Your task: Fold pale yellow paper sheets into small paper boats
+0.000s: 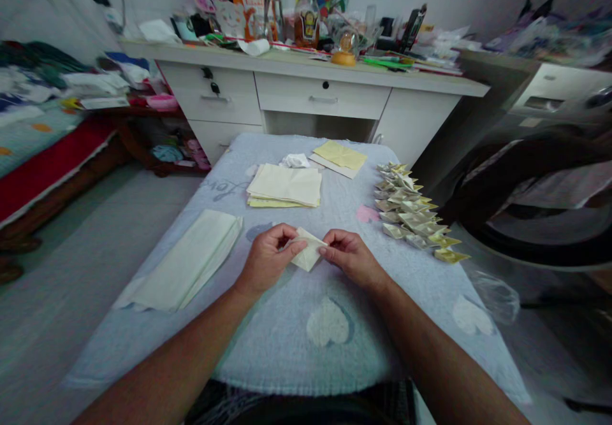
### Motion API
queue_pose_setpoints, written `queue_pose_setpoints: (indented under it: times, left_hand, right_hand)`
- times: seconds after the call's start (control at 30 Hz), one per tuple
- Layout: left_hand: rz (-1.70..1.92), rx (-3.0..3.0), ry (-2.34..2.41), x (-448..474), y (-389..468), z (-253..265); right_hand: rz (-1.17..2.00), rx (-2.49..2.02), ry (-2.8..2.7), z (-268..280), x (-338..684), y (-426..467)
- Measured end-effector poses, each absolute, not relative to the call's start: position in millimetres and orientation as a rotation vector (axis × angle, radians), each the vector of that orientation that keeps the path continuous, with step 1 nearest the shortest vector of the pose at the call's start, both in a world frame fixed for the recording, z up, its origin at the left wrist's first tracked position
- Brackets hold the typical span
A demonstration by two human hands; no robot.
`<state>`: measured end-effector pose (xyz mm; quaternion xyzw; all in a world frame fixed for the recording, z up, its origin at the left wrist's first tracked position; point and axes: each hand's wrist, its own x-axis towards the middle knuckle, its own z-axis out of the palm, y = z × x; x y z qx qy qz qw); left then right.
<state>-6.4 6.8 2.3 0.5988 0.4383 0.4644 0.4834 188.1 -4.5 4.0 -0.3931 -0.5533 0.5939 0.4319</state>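
Observation:
A small folded piece of pale paper (307,258) is held up just above the cloth, showing crease lines and a roughly diamond outline. My left hand (271,253) pinches its left side between thumb and fingers. At its right corner, my right hand (350,254) pinches it the same way. Beyond my hands lies a stack of cream paper sheets (287,184) with yellowish ones beneath. Rows of folded paper boats (411,211), several in all, sit along the right side. To the left rests a long folded bundle of pale paper (191,262).
A blue patterned cloth (268,355) covers the table. Yellow paper (340,155) and a crumpled white tissue (295,160) lie toward the back. Behind stands a cluttered white desk (325,99). A washing machine (554,93) is on the right, a bed (43,132) on the left.

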Motion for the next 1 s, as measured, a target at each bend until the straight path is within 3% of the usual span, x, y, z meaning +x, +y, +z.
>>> queue_pose_setpoints:
  times: [0.27,0.53,0.77,1.0]
  left_hand:
    - [1.154,1.324,0.980,-4.0,7.6,1.0]
    - [0.943,1.359,0.991,-8.4,8.5,2.5]
    - [1.017,1.220,0.996,-6.5,9.3,3.5]
    - [0.819,1.361,0.938,-4.7,8.8,0.8]
  right_hand:
    - [1.426,-1.046,-1.394,2.6,187.9,-3.7]
    - [1.222,-1.132,-1.559,0.6,189.1,-4.2]
    - [1.470,-1.019,-1.411,-4.3,184.2,-4.1]
    - [1.353,-1.086,-1.319,-5.0,186.9,-0.8]
